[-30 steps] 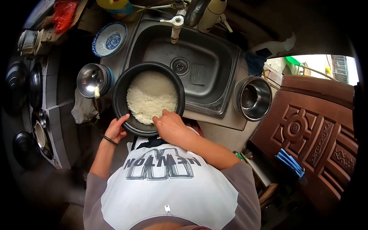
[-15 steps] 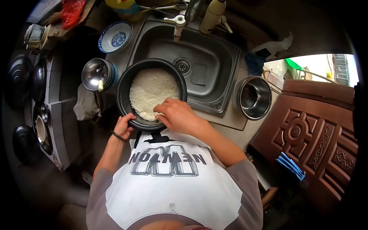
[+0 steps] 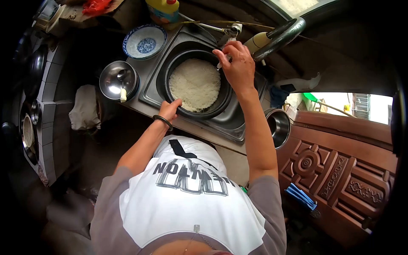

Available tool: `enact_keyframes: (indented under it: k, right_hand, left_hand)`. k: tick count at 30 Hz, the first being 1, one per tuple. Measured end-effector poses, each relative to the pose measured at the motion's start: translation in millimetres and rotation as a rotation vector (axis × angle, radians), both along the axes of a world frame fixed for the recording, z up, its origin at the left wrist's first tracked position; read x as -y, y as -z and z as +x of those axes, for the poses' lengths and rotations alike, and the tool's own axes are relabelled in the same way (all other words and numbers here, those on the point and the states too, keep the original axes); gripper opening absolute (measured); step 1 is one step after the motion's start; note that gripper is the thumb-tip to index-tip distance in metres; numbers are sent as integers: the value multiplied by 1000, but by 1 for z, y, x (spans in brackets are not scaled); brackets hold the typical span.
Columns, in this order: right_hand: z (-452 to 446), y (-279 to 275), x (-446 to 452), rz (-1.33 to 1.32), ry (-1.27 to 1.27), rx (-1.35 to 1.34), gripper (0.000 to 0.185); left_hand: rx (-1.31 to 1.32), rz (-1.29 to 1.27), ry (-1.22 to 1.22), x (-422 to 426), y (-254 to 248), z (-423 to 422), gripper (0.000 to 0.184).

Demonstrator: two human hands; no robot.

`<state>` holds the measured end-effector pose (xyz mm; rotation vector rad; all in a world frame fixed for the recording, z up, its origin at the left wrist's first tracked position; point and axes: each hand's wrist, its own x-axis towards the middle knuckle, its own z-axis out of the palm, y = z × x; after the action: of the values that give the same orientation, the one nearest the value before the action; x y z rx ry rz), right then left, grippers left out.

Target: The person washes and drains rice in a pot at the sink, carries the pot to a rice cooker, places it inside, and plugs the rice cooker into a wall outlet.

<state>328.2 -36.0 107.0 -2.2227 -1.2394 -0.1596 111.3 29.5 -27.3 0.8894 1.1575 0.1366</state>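
Note:
A dark round pot (image 3: 224, 100) with white rice (image 3: 194, 85) in it is over the metal sink (image 3: 236, 117). My left hand (image 3: 170, 109) grips the pot's rim at its near left side, with the fingers closed on it. Up at the white faucet (image 3: 233, 32), my right hand (image 3: 237, 63) has its fingers bent round the handle area, which it mostly hides. The faucet spout shows beside the fingers, over the pot's far right edge.
Left of the sink stand a blue-patterned bowl (image 3: 145, 41) and stacked metal bowls (image 3: 119, 80) with a spoon. A yellow bottle (image 3: 163, 10) is behind. A metal pot (image 3: 278, 127) and a brown carved door (image 3: 335, 165) are at the right.
The pot has moved from the sink's near left edge to over the basin. My right hand has left the rice and reached up to the faucet. The view has turned.

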Motion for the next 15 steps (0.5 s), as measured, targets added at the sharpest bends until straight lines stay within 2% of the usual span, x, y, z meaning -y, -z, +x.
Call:
enact_keyframes:
  k: [1, 4, 7, 10, 12, 14, 15]
  right_hand:
    - [2, 0, 2, -35, -21, -38, 27]
    - [10, 8, 11, 151, -172, 27, 26]
    - [8, 8, 19, 256, -90, -13, 28]
    - [-15, 19, 34, 311, -13, 64, 30]
    - [-37, 52, 52, 270, 50, -133, 32]
    - [-43, 93, 56, -81, 119, -258, 35]
    - [-36, 125, 57, -181, 148, -206, 40]
  left_hand:
    - [0, 20, 24, -2, 8, 4, 23]
    - [-11, 7, 91, -9, 11, 15, 24]
    - [-14, -6, 116, -11, 11, 21, 24]
    - [24, -10, 130, -11, 19, 23, 24]
    - [40, 8, 144, -11, 24, 25, 24]
    - [29, 40, 178, -11, 27, 24, 23]
    - [33, 52, 199, -11, 25, 23, 23]
